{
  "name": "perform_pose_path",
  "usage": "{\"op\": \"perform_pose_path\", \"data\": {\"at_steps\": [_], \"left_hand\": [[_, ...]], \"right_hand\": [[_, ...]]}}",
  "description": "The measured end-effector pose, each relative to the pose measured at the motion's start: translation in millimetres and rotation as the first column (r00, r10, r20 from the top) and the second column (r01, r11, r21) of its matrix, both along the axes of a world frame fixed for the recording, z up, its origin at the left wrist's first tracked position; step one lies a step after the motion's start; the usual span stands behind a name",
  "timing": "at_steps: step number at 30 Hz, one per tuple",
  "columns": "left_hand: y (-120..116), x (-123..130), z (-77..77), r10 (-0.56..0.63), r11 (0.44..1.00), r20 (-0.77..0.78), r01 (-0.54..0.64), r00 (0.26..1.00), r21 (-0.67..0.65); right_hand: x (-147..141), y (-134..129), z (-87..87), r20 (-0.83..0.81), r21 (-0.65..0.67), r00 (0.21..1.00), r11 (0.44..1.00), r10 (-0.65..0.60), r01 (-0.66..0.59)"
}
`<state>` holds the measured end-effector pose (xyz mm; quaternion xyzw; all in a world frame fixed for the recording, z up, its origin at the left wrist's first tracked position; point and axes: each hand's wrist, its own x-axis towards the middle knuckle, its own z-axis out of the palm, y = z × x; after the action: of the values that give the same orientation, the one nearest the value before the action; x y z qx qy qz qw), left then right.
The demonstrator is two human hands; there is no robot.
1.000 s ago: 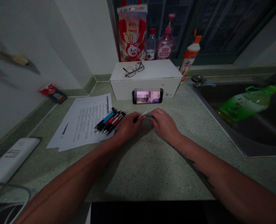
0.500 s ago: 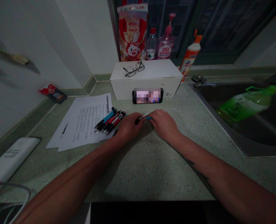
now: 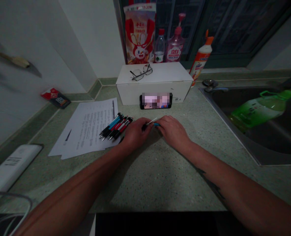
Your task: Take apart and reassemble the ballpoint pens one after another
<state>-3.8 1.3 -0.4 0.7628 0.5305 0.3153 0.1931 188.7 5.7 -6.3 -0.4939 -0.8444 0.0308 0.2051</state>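
My left hand (image 3: 136,131) is closed on a black pen part, from which a thin white refill (image 3: 152,121) points up to the right. My right hand (image 3: 174,131) pinches a small blue pen part (image 3: 156,124), its fingertips close to those of the left. Just left of my left hand, several pens (image 3: 116,127) in blue, red and black lie side by side on printed sheets (image 3: 86,127). Behind my hands a phone (image 3: 155,101) leans on a white box (image 3: 155,82). My fingers partly hide both held parts.
Eyeglasses (image 3: 142,72) rest on the box. Bottles and a red bag (image 3: 140,36) stand behind it. At the right is a sink (image 3: 270,144) with a green bottle (image 3: 261,109) in it. A white device (image 3: 15,167) and cables (image 3: 25,200) lie at the left.
Both hands stay in nearly the same place. The white refill and the blue part have shifted very slightly between the fingertips.
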Motion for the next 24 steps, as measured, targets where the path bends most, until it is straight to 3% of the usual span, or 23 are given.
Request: {"op": "perform_pose_path", "data": {"at_steps": [10, 20, 24], "left_hand": [[2.1, -1.3, -5.5, -0.025, 0.999, 0.026, 0.025, 0.999, 0.02], [1.1, -1.7, -6.8, -0.039, 0.998, 0.075, 0.036, 0.996, 0.042], [-0.9, -1.2, -3.6, -0.037, 0.999, 0.12, 0.032, 0.992, 0.044]], "right_hand": [[-0.7, -2.9, 5.6, -0.007, -0.037, 1.0, 0.999, 0.002, -0.002], [-2.9, -2.4, -0.4, -0.079, -0.061, 0.997, 0.998, 0.014, -0.019], [-3.1, -2.1, -1.0, -0.104, -0.04, 0.994, 0.999, -0.031, 0.027]]}}
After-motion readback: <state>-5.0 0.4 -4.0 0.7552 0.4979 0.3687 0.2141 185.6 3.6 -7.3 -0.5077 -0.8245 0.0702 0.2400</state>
